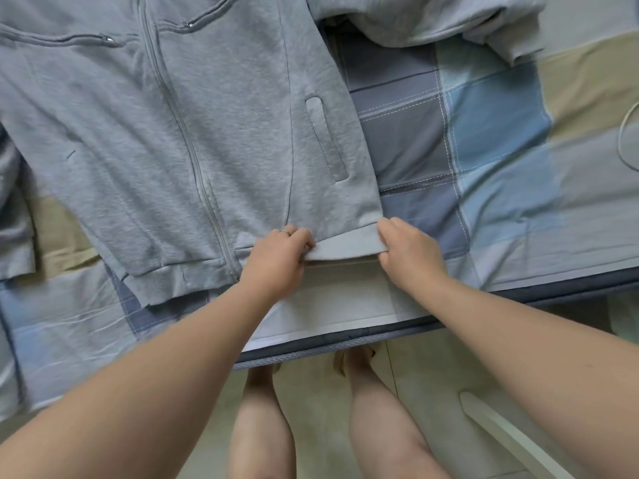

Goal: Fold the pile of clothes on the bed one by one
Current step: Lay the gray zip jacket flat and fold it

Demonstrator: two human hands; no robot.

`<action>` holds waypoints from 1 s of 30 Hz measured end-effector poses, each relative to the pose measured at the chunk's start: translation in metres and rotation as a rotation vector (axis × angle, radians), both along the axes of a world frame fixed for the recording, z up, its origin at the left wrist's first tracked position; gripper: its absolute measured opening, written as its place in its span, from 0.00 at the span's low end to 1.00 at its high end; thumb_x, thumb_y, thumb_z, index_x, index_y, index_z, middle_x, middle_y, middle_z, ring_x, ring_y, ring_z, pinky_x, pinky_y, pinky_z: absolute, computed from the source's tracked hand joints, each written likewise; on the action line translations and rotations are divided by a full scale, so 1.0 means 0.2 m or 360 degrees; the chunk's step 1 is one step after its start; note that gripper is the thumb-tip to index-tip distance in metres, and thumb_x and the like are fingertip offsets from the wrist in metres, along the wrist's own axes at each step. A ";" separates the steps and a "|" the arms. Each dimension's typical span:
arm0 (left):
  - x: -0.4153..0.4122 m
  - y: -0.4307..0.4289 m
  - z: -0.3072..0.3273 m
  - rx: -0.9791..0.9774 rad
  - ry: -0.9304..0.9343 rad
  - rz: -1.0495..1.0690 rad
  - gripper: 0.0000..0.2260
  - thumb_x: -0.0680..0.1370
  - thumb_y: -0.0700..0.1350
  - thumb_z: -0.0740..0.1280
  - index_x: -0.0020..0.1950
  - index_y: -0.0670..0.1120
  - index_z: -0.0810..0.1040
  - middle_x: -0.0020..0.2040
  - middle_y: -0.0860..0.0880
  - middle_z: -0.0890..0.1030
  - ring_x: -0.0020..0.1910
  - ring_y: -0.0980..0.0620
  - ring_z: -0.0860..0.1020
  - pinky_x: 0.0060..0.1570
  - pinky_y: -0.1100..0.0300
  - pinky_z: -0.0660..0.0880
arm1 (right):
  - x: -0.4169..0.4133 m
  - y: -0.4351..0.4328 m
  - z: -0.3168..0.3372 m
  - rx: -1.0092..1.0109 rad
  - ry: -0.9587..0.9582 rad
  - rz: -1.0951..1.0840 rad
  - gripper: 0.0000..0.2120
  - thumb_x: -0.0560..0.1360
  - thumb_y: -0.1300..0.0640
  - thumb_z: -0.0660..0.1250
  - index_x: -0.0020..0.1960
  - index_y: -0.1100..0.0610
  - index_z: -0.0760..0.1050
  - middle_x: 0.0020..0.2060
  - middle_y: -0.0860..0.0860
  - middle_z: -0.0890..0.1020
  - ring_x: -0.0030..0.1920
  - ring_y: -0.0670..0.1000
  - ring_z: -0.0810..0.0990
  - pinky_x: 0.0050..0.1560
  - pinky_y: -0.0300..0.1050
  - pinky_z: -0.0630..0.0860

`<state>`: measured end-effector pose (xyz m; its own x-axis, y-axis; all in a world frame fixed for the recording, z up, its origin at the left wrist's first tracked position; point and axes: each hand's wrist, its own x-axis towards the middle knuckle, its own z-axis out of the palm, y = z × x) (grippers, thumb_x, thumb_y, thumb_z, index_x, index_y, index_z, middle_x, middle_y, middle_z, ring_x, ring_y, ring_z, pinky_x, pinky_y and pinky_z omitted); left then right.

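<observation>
**A:** so where are your hands sitting right now; both on the same bit?

**B:** yep; your left hand and right hand are both pinching the ribbed hem of the grey zip jacket, fingers curling over the band; they're sitting close together but not touching, with a short stretch of hem showing between them.

**A:** and which way is the jacket lying?

**B:** it's lying flat, zip facing up, on the checked bed; its long axis is running away from you, hem nearest you at the mattress edge, collar end going out of frame up top; you're gripping the right-hand corner, so nearly all the cloth is spreading ahead and to your left; your right hand is sitting at the outer edge, your left one nearer the zip; I'm guessing any side fold is going leftward, toward that zip.

**A:** and counting up?

**B:** one jacket spread out; one more grey garment bunching at the far right, not yet folded; the grey cloth at the left edge could be a sleeve, can't tell; two hands, both busy.
</observation>
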<state>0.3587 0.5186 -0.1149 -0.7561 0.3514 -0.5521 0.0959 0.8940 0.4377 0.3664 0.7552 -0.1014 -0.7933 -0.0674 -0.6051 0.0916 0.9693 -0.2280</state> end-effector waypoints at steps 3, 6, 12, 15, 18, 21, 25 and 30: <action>0.07 0.03 -0.01 -0.0073 0.0026 -0.0058 0.23 0.74 0.34 0.63 0.67 0.50 0.74 0.66 0.50 0.74 0.62 0.43 0.72 0.54 0.52 0.65 | 0.07 0.05 0.00 0.0012 -0.0089 0.0115 0.07 0.75 0.62 0.64 0.49 0.55 0.66 0.51 0.55 0.74 0.54 0.60 0.75 0.41 0.49 0.64; 0.14 0.00 0.02 -0.0168 0.0165 -0.0026 0.25 0.74 0.39 0.67 0.71 0.52 0.71 0.73 0.50 0.69 0.72 0.44 0.65 0.68 0.50 0.60 | 0.06 -0.03 0.02 -0.0047 -0.0159 0.0104 0.09 0.76 0.57 0.65 0.49 0.53 0.64 0.52 0.53 0.74 0.55 0.59 0.73 0.44 0.49 0.66; 0.31 -0.41 0.09 -0.0607 0.0292 0.0324 0.36 0.70 0.40 0.73 0.74 0.55 0.63 0.79 0.45 0.60 0.78 0.39 0.56 0.73 0.41 0.56 | 0.12 -0.31 0.11 -0.0241 0.0288 0.0465 0.21 0.72 0.48 0.73 0.60 0.55 0.73 0.55 0.53 0.75 0.55 0.58 0.74 0.54 0.55 0.71; 0.40 -0.71 0.09 -0.0782 0.0254 0.0546 0.42 0.68 0.45 0.77 0.77 0.54 0.60 0.80 0.45 0.58 0.78 0.39 0.55 0.72 0.41 0.53 | 0.14 -0.50 0.10 -0.0369 0.0318 0.0629 0.23 0.69 0.54 0.74 0.63 0.55 0.75 0.61 0.54 0.77 0.60 0.59 0.75 0.57 0.57 0.73; 0.46 -0.96 0.07 -0.0856 0.0228 0.0681 0.40 0.70 0.46 0.77 0.76 0.53 0.61 0.78 0.44 0.60 0.76 0.39 0.58 0.71 0.41 0.56 | 0.15 -0.71 0.05 -0.0387 0.0262 0.0728 0.28 0.68 0.55 0.74 0.67 0.53 0.74 0.67 0.55 0.74 0.66 0.60 0.71 0.62 0.58 0.72; 0.47 -1.13 0.02 -0.0689 0.0269 0.0780 0.28 0.74 0.43 0.74 0.72 0.46 0.69 0.69 0.39 0.71 0.66 0.36 0.71 0.63 0.40 0.66 | 0.15 -0.91 -0.01 -0.0276 0.0164 0.0819 0.34 0.70 0.53 0.71 0.75 0.49 0.66 0.75 0.54 0.65 0.74 0.59 0.62 0.70 0.58 0.63; 0.47 -1.19 -0.04 -0.0491 0.0197 0.0714 0.15 0.76 0.41 0.67 0.61 0.41 0.73 0.56 0.38 0.75 0.55 0.34 0.74 0.49 0.42 0.71 | 0.15 -1.05 -0.09 0.0019 0.0105 0.0865 0.40 0.70 0.52 0.73 0.77 0.45 0.60 0.76 0.54 0.59 0.77 0.59 0.56 0.72 0.60 0.56; 0.44 -1.23 -0.08 -0.0652 0.0278 0.0536 0.22 0.71 0.55 0.72 0.58 0.45 0.71 0.58 0.43 0.73 0.55 0.39 0.72 0.49 0.47 0.69 | 0.14 -1.08 -0.14 0.0142 0.0171 0.0893 0.39 0.66 0.61 0.74 0.72 0.45 0.62 0.72 0.54 0.64 0.71 0.60 0.62 0.63 0.63 0.67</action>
<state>0.4466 0.2729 -0.1303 -0.8820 -0.1425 -0.4491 -0.1846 0.9815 0.0512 0.3950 0.5390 -0.1294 -0.7082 -0.4479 -0.5458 -0.4609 0.8789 -0.1231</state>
